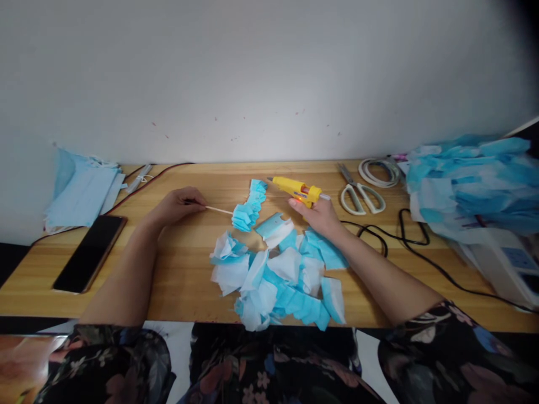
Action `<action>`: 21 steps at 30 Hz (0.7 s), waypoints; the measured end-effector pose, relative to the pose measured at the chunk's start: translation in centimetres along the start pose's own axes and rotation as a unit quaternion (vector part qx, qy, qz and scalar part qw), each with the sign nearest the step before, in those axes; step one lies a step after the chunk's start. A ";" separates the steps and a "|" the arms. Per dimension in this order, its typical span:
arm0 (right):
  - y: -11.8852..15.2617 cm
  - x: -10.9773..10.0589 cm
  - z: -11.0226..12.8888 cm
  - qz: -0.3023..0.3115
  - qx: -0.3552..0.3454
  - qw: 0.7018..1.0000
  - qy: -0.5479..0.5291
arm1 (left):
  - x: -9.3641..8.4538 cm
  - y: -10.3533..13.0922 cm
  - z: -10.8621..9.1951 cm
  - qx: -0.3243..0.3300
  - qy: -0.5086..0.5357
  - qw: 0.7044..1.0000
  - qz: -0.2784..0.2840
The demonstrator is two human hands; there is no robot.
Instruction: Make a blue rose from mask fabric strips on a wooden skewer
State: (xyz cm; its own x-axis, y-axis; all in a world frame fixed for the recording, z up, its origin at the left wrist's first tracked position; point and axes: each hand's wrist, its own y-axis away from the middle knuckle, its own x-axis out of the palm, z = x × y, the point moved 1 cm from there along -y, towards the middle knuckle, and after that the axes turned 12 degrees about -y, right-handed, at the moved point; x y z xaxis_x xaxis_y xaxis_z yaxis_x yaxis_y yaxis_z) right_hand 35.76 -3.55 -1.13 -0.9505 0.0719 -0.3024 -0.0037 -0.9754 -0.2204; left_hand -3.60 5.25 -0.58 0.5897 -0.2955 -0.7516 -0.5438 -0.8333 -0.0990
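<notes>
My left hand (pixel 181 206) pinches one end of a thin wooden stick (pixel 219 210). On the stick's other end is a strip of pleated light-blue material (pixel 249 210), which stretches up and away over the table. In my right hand (pixel 318 216) is a yellow glue gun (pixel 295 189), its nozzle pointing left towards the top of the strip, a small gap apart. A red light glows near my right thumb. Loose blue and white cut pieces (pixel 273 280) are heaped between my forearms, close to the table's front edge.
At the left are flat blue masks (pixel 84 191) and a black phone (pixel 90 255). Scissors (pixel 357 193), a white coil (pixel 379 172) and a black cord (pixel 438 269) lie to the right. A big blue pile (pixel 475 179) sits near a white device (pixel 505 258). A wall (pixel 261 78) rises behind.
</notes>
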 end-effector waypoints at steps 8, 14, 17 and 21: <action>0.1 0.1 0.0 0.007 -0.008 1.000 0.018 | 0.0 0.0 -0.1 0.000 -0.001 1.000 -0.001; 0.1 0.0 -0.1 0.018 -0.004 0.999 0.026 | 0.0 0.0 -0.1 0.000 0.001 1.000 0.005; 0.1 0.0 0.0 0.017 -0.005 1.000 0.025 | 0.0 0.0 -0.1 0.005 0.000 1.000 0.000; 0.0 0.1 -0.1 0.019 -0.002 1.000 0.017 | 0.1 0.0 -0.1 -0.002 0.007 1.000 -0.003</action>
State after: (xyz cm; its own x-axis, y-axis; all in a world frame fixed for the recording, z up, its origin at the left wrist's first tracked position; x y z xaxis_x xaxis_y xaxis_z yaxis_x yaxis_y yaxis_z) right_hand 35.71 -3.56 -1.23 -0.9386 0.0427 -0.3424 0.0330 -0.9767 -0.2121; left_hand -3.50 5.15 -0.54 0.6008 -0.2977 -0.7419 -0.5389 -0.8363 -0.1008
